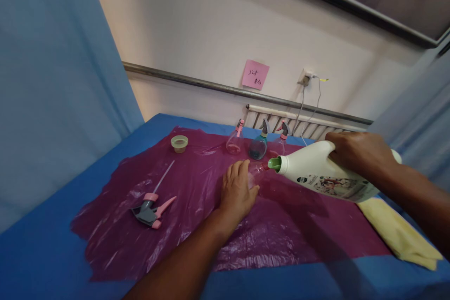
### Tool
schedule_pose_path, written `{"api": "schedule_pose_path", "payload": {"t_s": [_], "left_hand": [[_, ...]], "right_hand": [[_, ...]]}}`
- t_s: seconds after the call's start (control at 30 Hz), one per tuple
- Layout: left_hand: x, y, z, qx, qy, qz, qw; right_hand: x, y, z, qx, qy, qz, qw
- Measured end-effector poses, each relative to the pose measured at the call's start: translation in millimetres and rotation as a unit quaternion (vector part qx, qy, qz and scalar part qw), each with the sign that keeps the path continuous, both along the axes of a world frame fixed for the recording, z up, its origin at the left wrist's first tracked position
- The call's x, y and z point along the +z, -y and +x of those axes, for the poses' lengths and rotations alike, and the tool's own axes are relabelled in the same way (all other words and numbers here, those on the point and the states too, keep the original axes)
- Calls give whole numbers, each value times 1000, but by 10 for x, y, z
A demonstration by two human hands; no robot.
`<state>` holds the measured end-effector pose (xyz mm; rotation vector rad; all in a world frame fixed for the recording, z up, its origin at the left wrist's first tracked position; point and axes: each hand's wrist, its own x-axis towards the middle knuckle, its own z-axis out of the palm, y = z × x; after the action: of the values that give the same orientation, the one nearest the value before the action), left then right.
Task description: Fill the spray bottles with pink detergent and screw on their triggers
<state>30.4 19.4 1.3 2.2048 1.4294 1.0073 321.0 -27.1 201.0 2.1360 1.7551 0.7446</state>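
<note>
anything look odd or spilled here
One spray head lies loose on its side on the wrinkled purple sheet, odd because the teal spray bottle has its head fitted. I see no clear spill.

Smooth plastic jug [312, 171], glossy plastic sheet [198, 192]

"How does the white jug [312, 168] sit?"
"Raised and tipped on its side, green spout [274, 164] toward the left, printed label [337, 186] showing."
"And the clear bottle [258, 172]?"
"Just at that spout, see-through, partly hidden; its tilt I can't tell."

Spray head [145, 213] left of jug [312, 172]
</note>
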Motion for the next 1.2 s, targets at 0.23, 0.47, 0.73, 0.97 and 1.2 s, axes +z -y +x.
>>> {"api": "schedule_pose_path", "payload": {"t_s": [0.23, 0.47, 0.73, 0.97, 1.2], "left_hand": [[1, 0, 2, 1, 1, 0, 1000], [31, 10, -4, -2, 1, -5, 1000], [27, 15, -5, -2, 3, -6, 1000], [21, 5, 3, -2, -1, -9, 1000], [29, 14, -3, -4, 2, -8, 1000]], "right_hand": [[-4, -6, 7, 3, 4, -3, 1000], [-1, -1, 9, 1, 4, 2, 1000], [4, -2, 6, 1, -2, -3, 1000], [14, 1, -12, 2, 11, -2, 1000], [27, 2, -24, 0, 9, -7, 1000]]}}
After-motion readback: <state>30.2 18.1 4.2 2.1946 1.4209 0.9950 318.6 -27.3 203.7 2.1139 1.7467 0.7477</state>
